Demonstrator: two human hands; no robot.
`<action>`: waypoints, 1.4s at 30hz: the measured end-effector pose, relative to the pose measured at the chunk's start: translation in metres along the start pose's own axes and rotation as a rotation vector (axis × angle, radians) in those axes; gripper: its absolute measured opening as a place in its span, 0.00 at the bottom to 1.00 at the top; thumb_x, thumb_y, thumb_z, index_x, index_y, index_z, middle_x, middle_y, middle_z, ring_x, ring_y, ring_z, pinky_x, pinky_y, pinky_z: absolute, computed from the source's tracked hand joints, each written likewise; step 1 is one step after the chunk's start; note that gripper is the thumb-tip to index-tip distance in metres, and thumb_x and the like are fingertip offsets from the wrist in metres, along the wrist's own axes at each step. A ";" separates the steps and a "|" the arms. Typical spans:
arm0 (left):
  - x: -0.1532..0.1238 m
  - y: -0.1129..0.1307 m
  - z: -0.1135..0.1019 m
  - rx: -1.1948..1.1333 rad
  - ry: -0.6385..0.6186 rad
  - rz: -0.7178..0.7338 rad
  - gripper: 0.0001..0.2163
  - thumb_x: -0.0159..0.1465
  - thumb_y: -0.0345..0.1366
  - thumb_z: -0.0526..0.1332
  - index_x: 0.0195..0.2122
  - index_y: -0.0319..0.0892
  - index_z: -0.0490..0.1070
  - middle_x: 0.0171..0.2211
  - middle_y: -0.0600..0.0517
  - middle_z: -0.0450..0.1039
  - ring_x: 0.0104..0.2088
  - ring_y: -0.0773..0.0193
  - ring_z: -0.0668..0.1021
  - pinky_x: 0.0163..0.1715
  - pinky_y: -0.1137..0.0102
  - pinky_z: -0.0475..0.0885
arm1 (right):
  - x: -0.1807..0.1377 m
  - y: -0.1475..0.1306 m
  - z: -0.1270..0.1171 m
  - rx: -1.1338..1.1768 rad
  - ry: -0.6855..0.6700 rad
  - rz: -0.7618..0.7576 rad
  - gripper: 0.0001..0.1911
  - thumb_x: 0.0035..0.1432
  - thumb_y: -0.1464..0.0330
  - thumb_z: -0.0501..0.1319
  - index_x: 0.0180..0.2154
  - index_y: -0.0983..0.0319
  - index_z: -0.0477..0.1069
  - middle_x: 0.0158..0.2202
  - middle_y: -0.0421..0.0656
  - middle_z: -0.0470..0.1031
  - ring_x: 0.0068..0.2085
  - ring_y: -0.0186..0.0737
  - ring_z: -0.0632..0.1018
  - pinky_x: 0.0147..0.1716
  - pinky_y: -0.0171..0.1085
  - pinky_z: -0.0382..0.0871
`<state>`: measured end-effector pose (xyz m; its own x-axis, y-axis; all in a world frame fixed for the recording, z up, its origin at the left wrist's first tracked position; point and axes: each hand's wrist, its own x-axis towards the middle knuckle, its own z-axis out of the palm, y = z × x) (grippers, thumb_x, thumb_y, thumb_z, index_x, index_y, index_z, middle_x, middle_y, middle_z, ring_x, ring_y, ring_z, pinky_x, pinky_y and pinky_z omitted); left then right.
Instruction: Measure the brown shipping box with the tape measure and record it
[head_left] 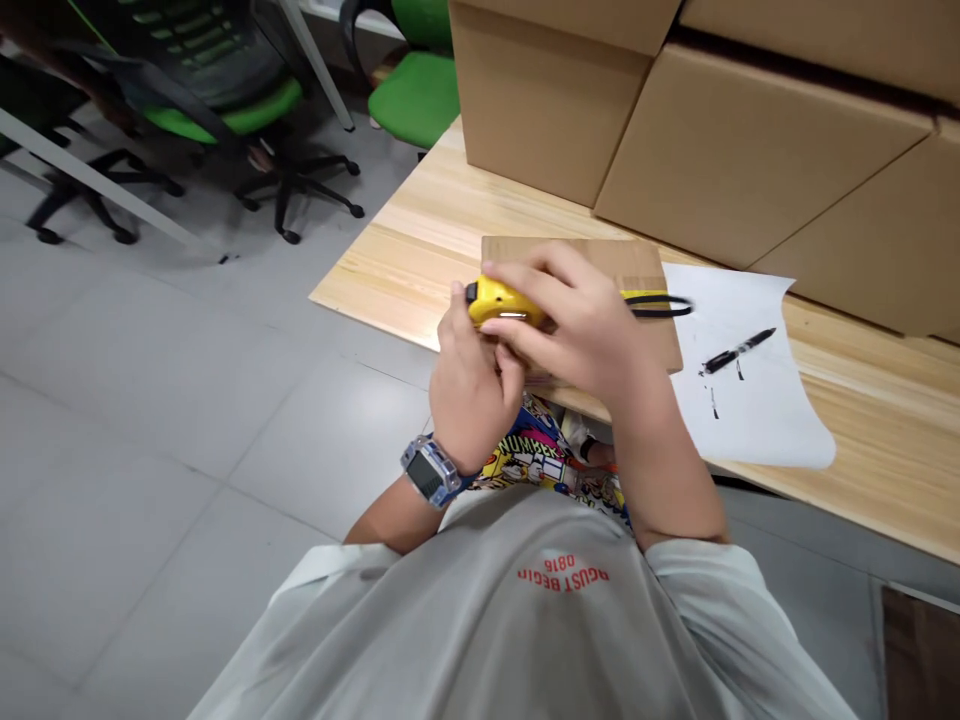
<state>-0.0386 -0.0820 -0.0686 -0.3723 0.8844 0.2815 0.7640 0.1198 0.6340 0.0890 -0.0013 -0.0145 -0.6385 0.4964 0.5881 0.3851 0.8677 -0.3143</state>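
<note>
A yellow tape measure (499,298) with a black end is between my hands, over a flat cardboard box (646,262) at the table's edge. My right hand (589,320) grips its yellow case from above, thumb and fingers around it. Closed against the left end and underside of the case is my left hand (476,395), with a watch (429,472) on the wrist. Some of its fingers are hidden. To the right of my right hand, a black strap loop (664,304) sticks out beside a thin yellow strip.
On the wooden table (405,235), a white sheet of paper (780,420) lies right of the flat box, with a black pen (739,352) on it. Large cardboard boxes (757,160) are stacked along the back. Green chairs (416,95) stand beyond the table, on the left.
</note>
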 end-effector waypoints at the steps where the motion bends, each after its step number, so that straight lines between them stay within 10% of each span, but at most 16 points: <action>1: 0.000 -0.002 0.001 -0.017 0.026 0.003 0.36 0.68 0.51 0.44 0.73 0.39 0.41 0.71 0.38 0.56 0.70 0.59 0.69 0.65 0.63 0.78 | 0.004 -0.003 0.002 0.007 -0.004 0.001 0.16 0.69 0.66 0.61 0.56 0.58 0.75 0.47 0.47 0.79 0.48 0.47 0.80 0.48 0.47 0.78; 7: -0.005 -0.007 -0.001 0.081 0.082 0.138 0.34 0.68 0.44 0.47 0.73 0.39 0.42 0.72 0.37 0.52 0.74 0.55 0.62 0.74 0.55 0.72 | 0.022 0.014 -0.028 -0.170 0.269 0.389 0.11 0.63 0.62 0.69 0.43 0.61 0.73 0.42 0.48 0.79 0.44 0.48 0.79 0.47 0.48 0.73; 11: -0.013 0.000 -0.008 0.187 -0.026 0.272 0.26 0.68 0.39 0.47 0.68 0.47 0.59 0.74 0.43 0.51 0.77 0.51 0.57 0.77 0.47 0.67 | 0.040 0.040 -0.041 -0.360 0.179 0.740 0.14 0.56 0.68 0.72 0.35 0.59 0.66 0.41 0.50 0.78 0.45 0.49 0.77 0.48 0.51 0.69; 19: -0.007 0.020 -0.032 0.246 -0.251 0.244 0.25 0.68 0.46 0.48 0.64 0.47 0.66 0.70 0.45 0.62 0.73 0.50 0.65 0.73 0.45 0.71 | 0.031 0.060 -0.024 -0.340 -0.027 0.370 0.05 0.58 0.64 0.66 0.35 0.57 0.75 0.35 0.49 0.78 0.38 0.53 0.78 0.41 0.51 0.71; 31: 0.080 0.049 -0.028 0.247 -0.570 0.307 0.29 0.66 0.43 0.44 0.68 0.52 0.58 0.65 0.46 0.66 0.66 0.48 0.71 0.71 0.42 0.70 | 0.011 0.053 -0.034 -0.172 0.032 0.279 0.05 0.48 0.64 0.63 0.30 0.58 0.72 0.30 0.46 0.78 0.34 0.50 0.78 0.36 0.48 0.70; 37: 0.080 0.049 -0.025 0.227 -0.561 0.223 0.30 0.64 0.45 0.43 0.69 0.51 0.59 0.62 0.45 0.68 0.64 0.47 0.72 0.72 0.42 0.68 | 0.010 0.050 -0.033 -0.241 0.023 0.266 0.07 0.50 0.66 0.62 0.33 0.59 0.75 0.34 0.48 0.80 0.38 0.52 0.80 0.39 0.48 0.70; 42: 0.077 0.044 -0.021 0.191 -0.505 0.191 0.38 0.62 0.41 0.45 0.74 0.45 0.39 0.63 0.43 0.67 0.63 0.50 0.72 0.72 0.46 0.68 | 0.025 0.067 -0.023 -0.330 0.036 0.325 0.08 0.57 0.62 0.65 0.37 0.58 0.77 0.35 0.49 0.79 0.39 0.54 0.78 0.41 0.51 0.71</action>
<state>-0.0446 -0.0182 -0.0036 0.0437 0.9986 -0.0305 0.8923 -0.0253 0.4506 0.1141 0.0686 -0.0042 -0.4288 0.7349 0.5254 0.7566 0.6100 -0.2357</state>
